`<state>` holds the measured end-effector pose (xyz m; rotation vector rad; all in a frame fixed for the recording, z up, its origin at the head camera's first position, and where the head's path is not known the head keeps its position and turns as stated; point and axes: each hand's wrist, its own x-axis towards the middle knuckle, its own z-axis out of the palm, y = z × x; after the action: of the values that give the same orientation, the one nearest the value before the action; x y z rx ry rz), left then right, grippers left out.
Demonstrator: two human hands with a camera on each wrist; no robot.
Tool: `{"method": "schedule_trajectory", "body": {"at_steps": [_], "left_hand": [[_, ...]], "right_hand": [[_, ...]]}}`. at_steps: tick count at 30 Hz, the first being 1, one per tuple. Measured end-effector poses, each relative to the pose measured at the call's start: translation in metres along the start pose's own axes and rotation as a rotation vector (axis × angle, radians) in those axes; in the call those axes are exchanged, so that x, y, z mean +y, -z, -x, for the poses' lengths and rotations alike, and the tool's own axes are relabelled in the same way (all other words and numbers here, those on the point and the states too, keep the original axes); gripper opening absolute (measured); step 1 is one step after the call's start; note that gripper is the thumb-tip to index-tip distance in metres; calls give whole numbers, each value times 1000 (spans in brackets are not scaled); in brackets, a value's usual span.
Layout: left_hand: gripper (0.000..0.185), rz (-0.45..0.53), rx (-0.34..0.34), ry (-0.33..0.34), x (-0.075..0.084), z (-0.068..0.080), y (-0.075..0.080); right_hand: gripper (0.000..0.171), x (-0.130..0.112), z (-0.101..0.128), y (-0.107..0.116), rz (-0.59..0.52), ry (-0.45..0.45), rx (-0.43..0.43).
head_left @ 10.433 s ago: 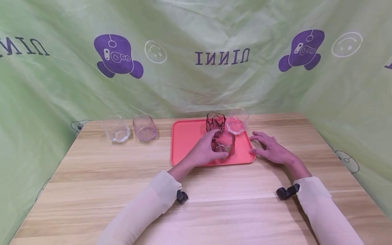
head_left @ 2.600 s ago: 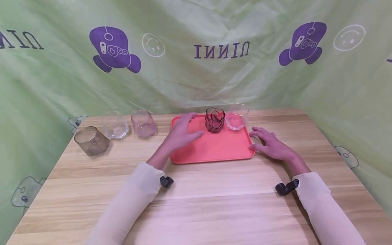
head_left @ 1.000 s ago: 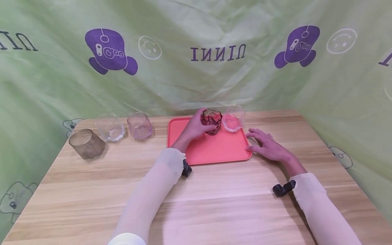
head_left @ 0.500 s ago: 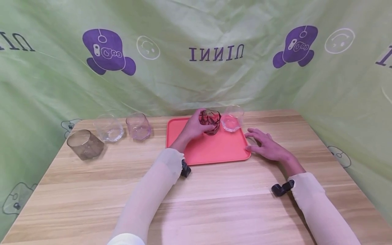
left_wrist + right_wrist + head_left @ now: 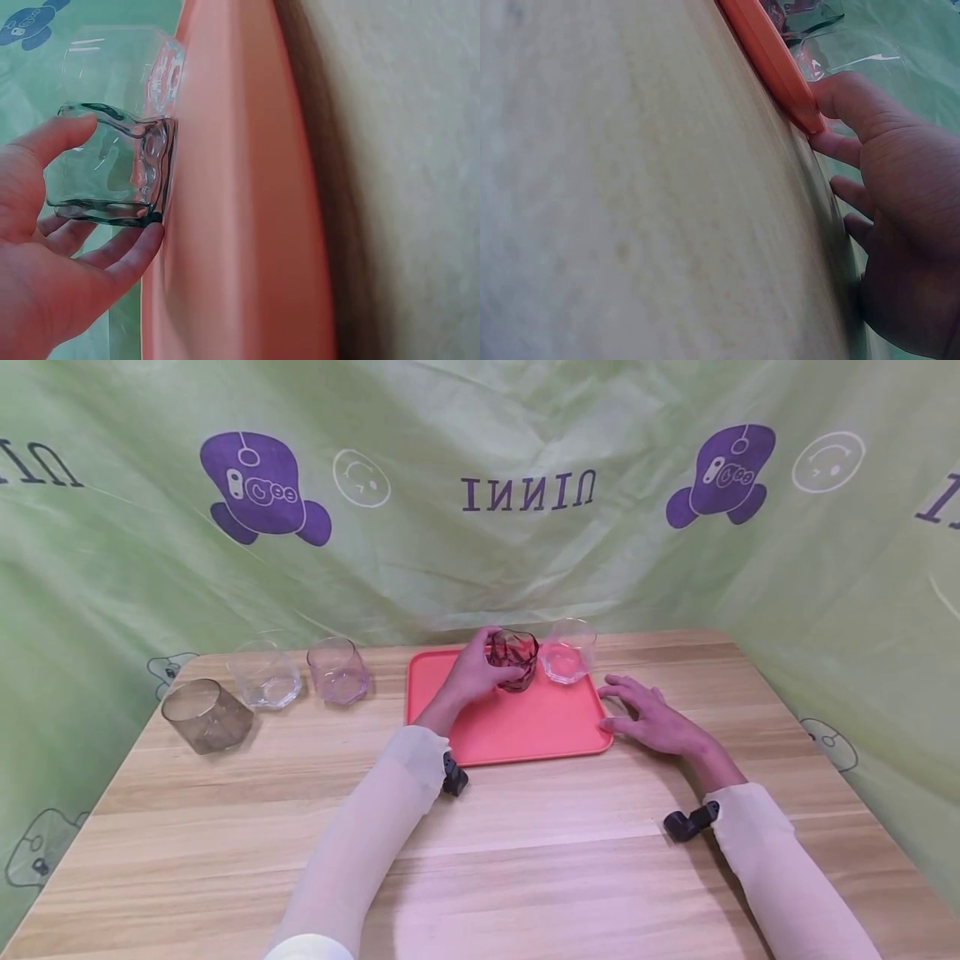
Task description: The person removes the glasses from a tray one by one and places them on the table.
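The left hand (image 5: 471, 673), moved from tray (image 5: 525, 735), grips the dark glass (image 5: 514, 658).

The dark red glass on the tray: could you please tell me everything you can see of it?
The dark red glass is a short tumbler of see-through, wavy-walled glass, tinted dark red in the head view. It stands upright, mouth up, and looks empty, at the far edge of the orange tray, just left of a clear glass. The left hand grips it, thumb on one side and fingers curled round the other.
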<state>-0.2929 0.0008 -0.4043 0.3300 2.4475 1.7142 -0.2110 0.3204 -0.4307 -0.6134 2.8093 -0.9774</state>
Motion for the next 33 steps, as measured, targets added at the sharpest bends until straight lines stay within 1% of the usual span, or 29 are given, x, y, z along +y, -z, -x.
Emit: {"method": "schedule_trajectory", "body": {"at_steps": [6, 11, 16, 20, 24, 33], "left_hand": [[80, 19, 14, 0, 0, 2, 1], [76, 60, 6, -3, 0, 4, 3], [74, 69, -3, -11, -1, 5, 6], [75, 62, 5, -6, -2, 9, 9], [73, 32, 26, -10, -1, 13, 13], [75, -10, 42, -23, 8, 25, 19]], "right_hand": [[55, 0, 0, -1, -3, -1, -6], [56, 1, -1, -1, -4, 2, -4], [56, 1, -2, -1, -5, 5, 3], [56, 2, -2, -1, -4, 5, 6], [57, 2, -2, -1, -6, 0, 2], [55, -1, 0, 0, -2, -8, -7]]}}
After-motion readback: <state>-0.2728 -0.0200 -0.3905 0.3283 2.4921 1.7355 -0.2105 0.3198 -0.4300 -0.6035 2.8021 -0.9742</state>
